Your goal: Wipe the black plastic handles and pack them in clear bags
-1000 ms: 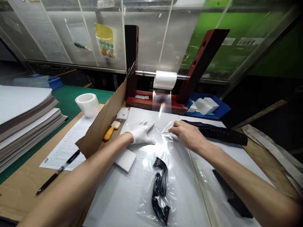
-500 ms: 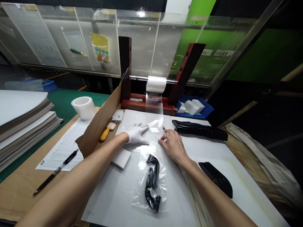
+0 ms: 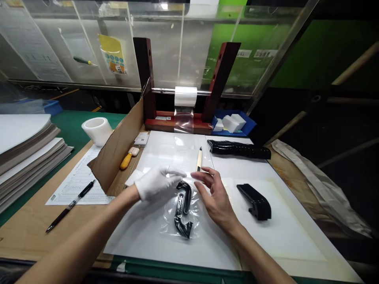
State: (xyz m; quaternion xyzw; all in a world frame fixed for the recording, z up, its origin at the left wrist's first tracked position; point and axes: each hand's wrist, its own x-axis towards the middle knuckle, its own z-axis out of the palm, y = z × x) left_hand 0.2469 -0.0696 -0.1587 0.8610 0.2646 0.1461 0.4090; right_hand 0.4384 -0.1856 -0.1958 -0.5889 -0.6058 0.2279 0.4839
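Note:
My left hand (image 3: 158, 181), in a white glove, hangs over the top of a clear plastic bag (image 3: 168, 223). Its fingers and thumb come together on what looks like a faint, glossy piece of clear film, hard to make out. Two curved black parts (image 3: 185, 205) lie inside the bag on the white board (image 3: 142, 236). My bare right hand (image 3: 214, 193) is just right of the bag, thumb and fingers bent and apart, with nothing plain between them. A cream-handled knife (image 3: 199, 159) lies on the board beyond its fingertips.
A film roll (image 3: 186, 96) hangs on a rod in a dark red stand (image 3: 176, 125). A blue bin (image 3: 248, 125) holds white blocks. Black parts (image 3: 239, 150) lie to the right. At left are a cardboard wall (image 3: 118, 150), a yellow-handled tool (image 3: 126, 161) and a pen (image 3: 71, 207).
The film from the roll now ends near the stand. My right hand has let go of the knife. Both hands have drawn back toward the bag, and the view has shifted.

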